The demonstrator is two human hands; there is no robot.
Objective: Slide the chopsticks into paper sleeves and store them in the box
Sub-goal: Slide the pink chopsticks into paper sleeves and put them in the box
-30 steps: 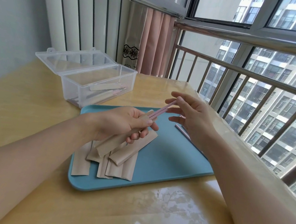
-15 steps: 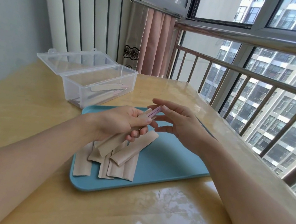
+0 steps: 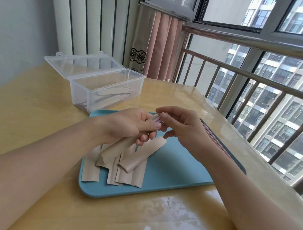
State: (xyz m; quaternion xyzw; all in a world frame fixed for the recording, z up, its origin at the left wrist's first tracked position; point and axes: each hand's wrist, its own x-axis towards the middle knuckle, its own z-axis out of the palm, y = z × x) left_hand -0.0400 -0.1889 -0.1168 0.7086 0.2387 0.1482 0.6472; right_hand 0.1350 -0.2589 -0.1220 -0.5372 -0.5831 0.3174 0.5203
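My left hand [image 3: 129, 125] grips a brown paper sleeve [image 3: 116, 150] above the blue tray [image 3: 174, 169]. Only the pink top ends of a pair of chopsticks [image 3: 155, 119] stick out of the sleeve's mouth. My right hand [image 3: 182, 127] pinches those ends with thumb and forefinger. Several empty sleeves [image 3: 130, 172] lie fanned on the tray's near left part. More pink chopsticks [image 3: 215, 142] lie along the tray's right edge, partly hidden by my right forearm. The clear plastic box [image 3: 105, 88] stands open at the back left, holding sleeved chopsticks.
The box's lid [image 3: 83, 65] is folded back toward the wall. A metal railing [image 3: 269, 83] and windows run along the table's right side. A pink curtain [image 3: 162, 47] hangs in the far corner. The wooden tabletop [image 3: 150, 223] is glossy in front.
The chopsticks have slid deeper into the sleeve; a long pink length stuck out a second ago, now only the tips. My right hand has moved left, close to my left hand.
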